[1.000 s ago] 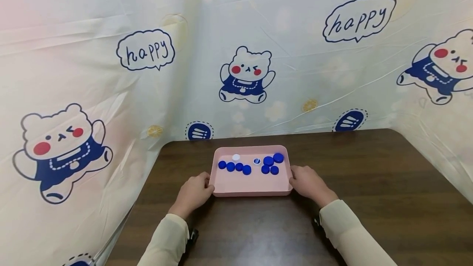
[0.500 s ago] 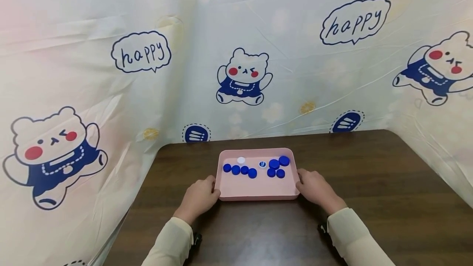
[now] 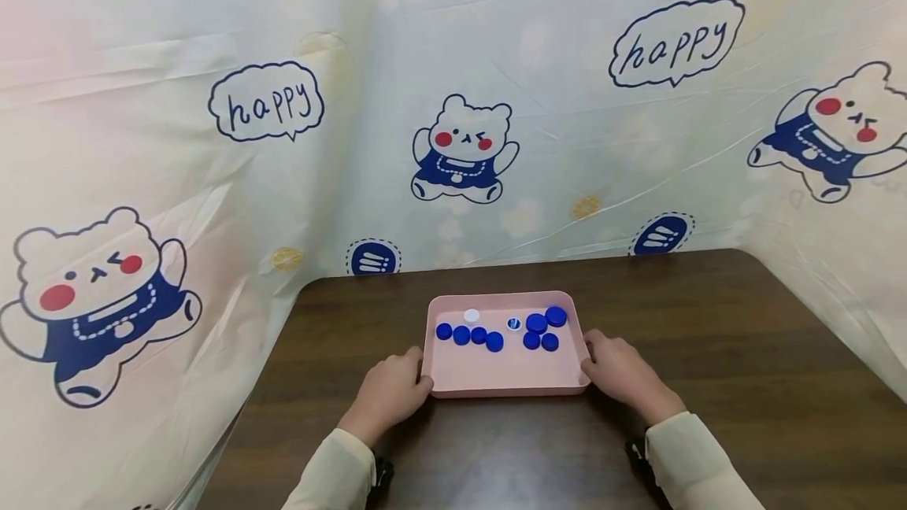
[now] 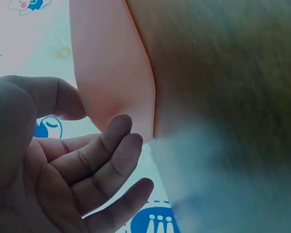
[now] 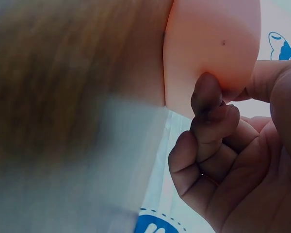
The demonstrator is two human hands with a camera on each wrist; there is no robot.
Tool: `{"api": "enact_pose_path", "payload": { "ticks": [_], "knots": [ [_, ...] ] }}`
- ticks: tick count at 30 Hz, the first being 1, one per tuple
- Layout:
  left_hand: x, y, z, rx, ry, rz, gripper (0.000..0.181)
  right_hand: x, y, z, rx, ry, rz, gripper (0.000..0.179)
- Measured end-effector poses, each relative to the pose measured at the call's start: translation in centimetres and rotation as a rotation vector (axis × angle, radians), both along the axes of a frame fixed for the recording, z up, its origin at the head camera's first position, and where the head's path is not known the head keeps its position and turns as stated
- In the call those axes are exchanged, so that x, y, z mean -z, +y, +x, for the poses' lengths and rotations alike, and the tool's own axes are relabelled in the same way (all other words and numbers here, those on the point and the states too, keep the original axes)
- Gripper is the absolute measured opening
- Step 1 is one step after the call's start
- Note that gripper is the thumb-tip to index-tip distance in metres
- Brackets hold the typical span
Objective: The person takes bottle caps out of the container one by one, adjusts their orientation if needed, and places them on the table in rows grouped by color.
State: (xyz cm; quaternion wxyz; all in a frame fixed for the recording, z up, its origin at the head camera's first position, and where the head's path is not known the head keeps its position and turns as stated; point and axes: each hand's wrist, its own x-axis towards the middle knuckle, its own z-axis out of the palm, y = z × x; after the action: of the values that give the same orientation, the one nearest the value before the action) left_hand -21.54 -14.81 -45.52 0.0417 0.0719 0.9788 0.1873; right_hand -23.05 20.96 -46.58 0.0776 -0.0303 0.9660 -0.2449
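A shallow pink tray [image 3: 489, 375] is held at its two short sides. My left hand [image 3: 393, 390] grips the left side near the front corner; in the left wrist view, the thumb presses the tray wall [image 4: 111, 58] and fingertips touch its outer face. On the opposite side my right hand [image 3: 623, 368] holds the tray, its fingers curled against the outer wall [image 5: 208, 43] in the right wrist view. Inside lie a row of small blue discs like bottle caps [image 3: 479, 335], a cluster of blue discs [image 3: 536, 323], one white disc [image 3: 471, 315] and one blue-and-white printed disc [image 3: 513, 324].
A dark brown wooden table [image 3: 708, 337] spreads beneath the tray and both hands. Behind it and along the sides hangs a pale curtain [image 3: 553, 140] printed with cartoon bears and speech bubbles. The table's far edge meets the curtain.
Both hands have moved the tray to the right and a little nearer to me. The discs keep their arrangement inside it. The head view has turned slightly.
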Motion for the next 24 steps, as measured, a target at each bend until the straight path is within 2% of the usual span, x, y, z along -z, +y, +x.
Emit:
{"api": "enact_pose_path", "payload": {
  "ticks": [8, 17, 24],
  "knots": [
    [0.3, 0.0, 0.4, 0.02, -0.012, -0.002, 0.034, 0.0, 0.3, 0.5, 0.015, -0.018, -0.018, 0.048],
    [-0.1, 0.5, 0.8, 0.047, -0.029, 0.014, 0.033, -0.3, 1.1, 1.3, 0.012, -0.005, 0.0, 0.047],
    [0.1, 0.4, 0.8, 0.043, -0.037, 0.011, 0.03, -0.2, 1.0, 1.4, 0.002, -0.012, -0.018, 0.046]
  ]
}}
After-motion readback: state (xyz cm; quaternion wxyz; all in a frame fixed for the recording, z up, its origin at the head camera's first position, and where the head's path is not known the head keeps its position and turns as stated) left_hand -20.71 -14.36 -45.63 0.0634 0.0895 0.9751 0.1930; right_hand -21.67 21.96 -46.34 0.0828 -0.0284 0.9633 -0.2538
